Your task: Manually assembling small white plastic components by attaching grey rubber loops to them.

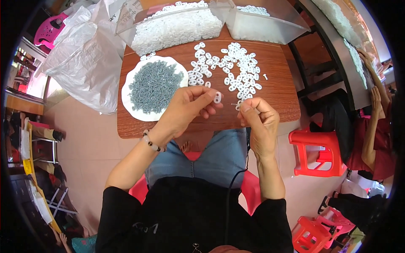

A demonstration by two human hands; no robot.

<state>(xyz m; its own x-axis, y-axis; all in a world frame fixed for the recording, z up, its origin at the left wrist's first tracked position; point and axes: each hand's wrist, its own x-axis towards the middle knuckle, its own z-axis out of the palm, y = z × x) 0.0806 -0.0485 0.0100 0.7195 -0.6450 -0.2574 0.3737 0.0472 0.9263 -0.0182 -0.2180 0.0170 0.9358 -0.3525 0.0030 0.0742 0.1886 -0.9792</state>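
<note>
Brown table [276,82] carries loose white pieces [230,76] and a plate [128,105] of grey springs [152,86] before two clear bins [265,28], while above it the left hand [184,104] pinches one two-holed white oval [217,98] and the right hand [263,123] pinches a small spring [233,104] (partly hidden).

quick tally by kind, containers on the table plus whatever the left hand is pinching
Clear bins: 2
White scalloped plate: 1
White two-holed piece in the left hand: 1
Total: 4
</note>
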